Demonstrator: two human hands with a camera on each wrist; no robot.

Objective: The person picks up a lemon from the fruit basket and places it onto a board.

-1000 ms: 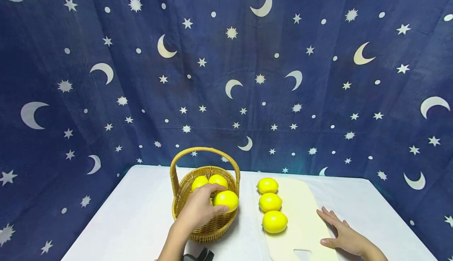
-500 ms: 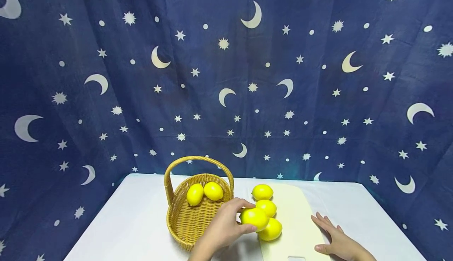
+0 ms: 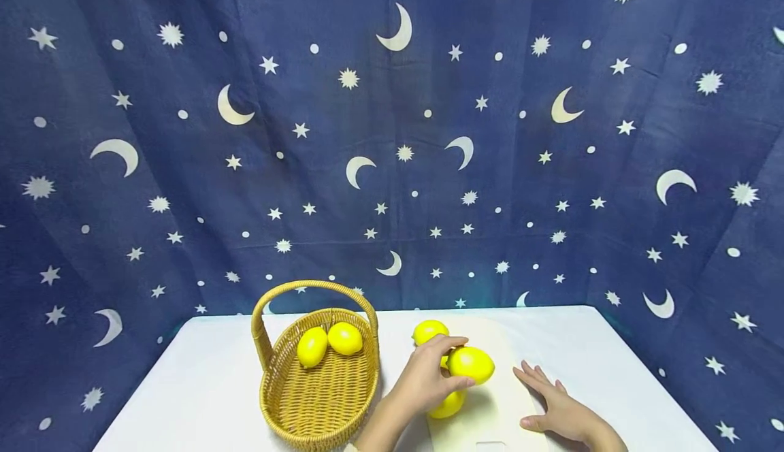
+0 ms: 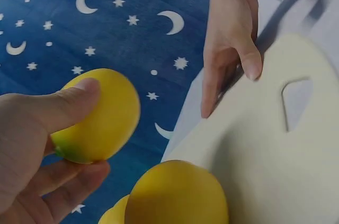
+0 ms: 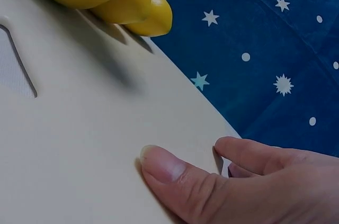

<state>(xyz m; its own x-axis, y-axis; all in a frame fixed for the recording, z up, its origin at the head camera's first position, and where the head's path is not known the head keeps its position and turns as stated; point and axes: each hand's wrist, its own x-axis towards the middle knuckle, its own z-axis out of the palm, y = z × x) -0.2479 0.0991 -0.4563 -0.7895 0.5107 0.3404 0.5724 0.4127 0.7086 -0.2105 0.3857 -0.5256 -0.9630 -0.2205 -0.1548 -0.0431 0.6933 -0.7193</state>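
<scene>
Left hand [image 3: 422,382] grips a lemon [image 3: 470,364] between thumb and curled fingers, held just above the cutting board [image 3: 508,397] at lower centre of the head view, beside the lemons [image 3: 429,331] already lying there. Right hand [image 3: 554,408] lies flat, fingers straight, on the board's right edge. Keep that board pinned; set your lemon down clear of its neighbours. Two more sit in the basket [image 3: 318,397], lower left.

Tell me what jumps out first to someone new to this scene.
The left hand holds a bright yellow lemon above the cream cutting board, where more lemons lie. A wicker basket with two lemons stands to the left, and the right hand rests flat on the board.
</scene>
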